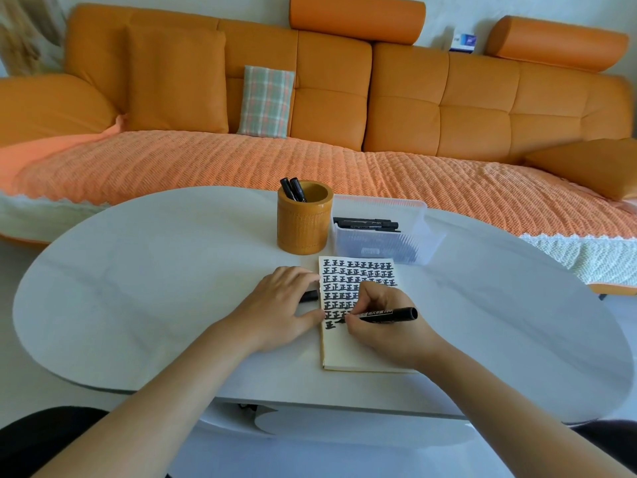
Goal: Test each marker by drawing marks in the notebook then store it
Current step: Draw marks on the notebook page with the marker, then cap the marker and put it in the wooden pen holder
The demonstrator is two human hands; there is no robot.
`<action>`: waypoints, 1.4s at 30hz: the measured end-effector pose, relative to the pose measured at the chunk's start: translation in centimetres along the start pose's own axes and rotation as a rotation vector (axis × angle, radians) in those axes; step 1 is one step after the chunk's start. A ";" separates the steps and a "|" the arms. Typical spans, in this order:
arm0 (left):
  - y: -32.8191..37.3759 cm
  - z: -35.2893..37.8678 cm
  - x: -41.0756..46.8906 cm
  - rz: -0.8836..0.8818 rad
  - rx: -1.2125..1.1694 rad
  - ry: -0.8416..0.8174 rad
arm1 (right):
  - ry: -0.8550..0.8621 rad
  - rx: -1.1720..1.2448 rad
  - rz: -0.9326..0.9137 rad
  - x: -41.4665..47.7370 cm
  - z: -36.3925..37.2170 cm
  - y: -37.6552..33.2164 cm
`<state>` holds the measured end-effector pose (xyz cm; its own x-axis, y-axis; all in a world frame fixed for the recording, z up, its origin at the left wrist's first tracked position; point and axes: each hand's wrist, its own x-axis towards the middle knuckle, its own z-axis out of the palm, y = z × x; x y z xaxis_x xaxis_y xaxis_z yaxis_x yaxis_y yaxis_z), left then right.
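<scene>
Head view: the testing step is in hand. The right hand point(382, 327) pinches the marker point(391, 313) near its tip, marking the lowest written row of the notebook point(358, 355), mid-table. The marker's axis lies nearly level, left to right, with the tip pointing left onto the page. The left hand point(279, 305) curls over a black cap point(309, 295), thumb at the page edge. Next, probably: lift, recap, store in the cup point(305, 229) or the bin point(418, 236).

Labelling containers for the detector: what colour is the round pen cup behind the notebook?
The pen cup is mustard orange; clearest in the head view.
</scene>
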<state>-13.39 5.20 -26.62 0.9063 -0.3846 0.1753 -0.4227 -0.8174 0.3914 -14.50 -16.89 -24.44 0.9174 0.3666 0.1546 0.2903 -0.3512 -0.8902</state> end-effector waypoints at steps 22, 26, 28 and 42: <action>0.0 0.0 0.0 -0.009 0.023 0.003 | -0.041 0.012 -0.038 0.0 -0.1 0.3; 0.0 0.0 0.0 -0.014 0.016 -0.001 | -0.069 0.024 -0.015 -0.1 -0.2 0.1; 0.1 -0.1 0.0 -0.014 0.017 -0.005 | -0.065 0.013 -0.016 -0.2 -0.2 0.0; 0.4 -0.6 -0.1 -0.029 -0.024 -0.008 | 0.032 0.191 0.029 -0.4 -0.6 -0.8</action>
<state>-13.70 5.17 -25.92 0.9180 -0.3644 0.1563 -0.3957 -0.8179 0.4178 -14.94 -17.30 -23.53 0.9335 0.3306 0.1388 0.2100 -0.1905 -0.9590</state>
